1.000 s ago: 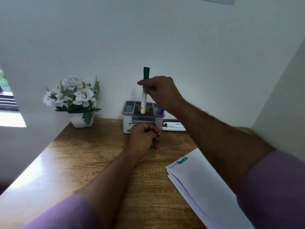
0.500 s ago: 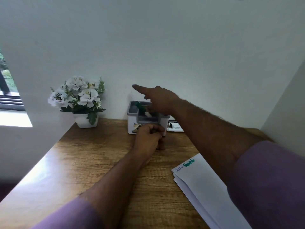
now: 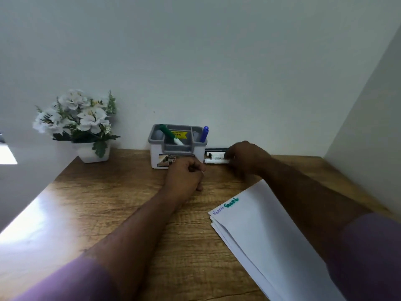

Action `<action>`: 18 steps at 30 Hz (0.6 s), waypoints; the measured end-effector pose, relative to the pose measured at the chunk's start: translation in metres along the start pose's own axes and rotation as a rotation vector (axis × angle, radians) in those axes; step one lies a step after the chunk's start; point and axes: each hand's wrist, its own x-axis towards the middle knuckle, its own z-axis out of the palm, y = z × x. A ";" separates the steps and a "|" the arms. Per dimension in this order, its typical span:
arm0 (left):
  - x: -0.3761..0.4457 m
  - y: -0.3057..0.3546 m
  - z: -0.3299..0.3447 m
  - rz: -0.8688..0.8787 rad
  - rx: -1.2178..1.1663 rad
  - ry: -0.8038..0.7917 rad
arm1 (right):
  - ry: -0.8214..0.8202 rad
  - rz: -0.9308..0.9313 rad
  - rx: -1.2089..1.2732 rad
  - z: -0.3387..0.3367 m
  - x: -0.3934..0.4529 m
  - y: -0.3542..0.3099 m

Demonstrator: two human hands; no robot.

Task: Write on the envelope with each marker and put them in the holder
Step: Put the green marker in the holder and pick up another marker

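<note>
The grey and white holder (image 3: 156,146) stands at the back of the desk against the wall. A green marker (image 3: 169,134) leans inside it on the left, and a blue marker (image 3: 204,134) stands in its right corner. Just right of the holder lie markers on the desk (image 3: 216,158); my right hand (image 3: 245,158) reaches over their right end and its fingers curl on the white one. My left hand (image 3: 186,175) rests as a loose fist on the desk in front of the holder. The white envelope (image 3: 267,231), with blue and green writing at its top corner, lies at the lower right.
A white pot of white flowers (image 3: 86,131) stands at the back left. The wooden desk (image 3: 97,213) is boxed in by a back wall and a side panel (image 3: 368,127) on the right. More envelopes lie stacked under the top one.
My right hand lowered the green marker into the holder, let it go, and moved right and down to the markers on the desk. My left hand stayed in front of the holder.
</note>
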 end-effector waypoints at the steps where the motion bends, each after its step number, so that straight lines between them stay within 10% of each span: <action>1: 0.000 0.000 0.000 0.008 0.017 -0.003 | -0.016 -0.017 -0.045 0.003 0.000 -0.002; 9: -0.004 0.002 0.001 0.095 0.090 -0.027 | 0.014 -0.068 -0.184 -0.020 -0.004 -0.007; 13: -0.017 0.017 0.009 0.210 0.112 -0.108 | 0.290 -0.058 0.644 -0.038 -0.052 -0.002; 18: -0.028 0.026 0.023 0.381 0.084 -0.228 | 0.230 -0.082 1.316 -0.013 -0.092 -0.010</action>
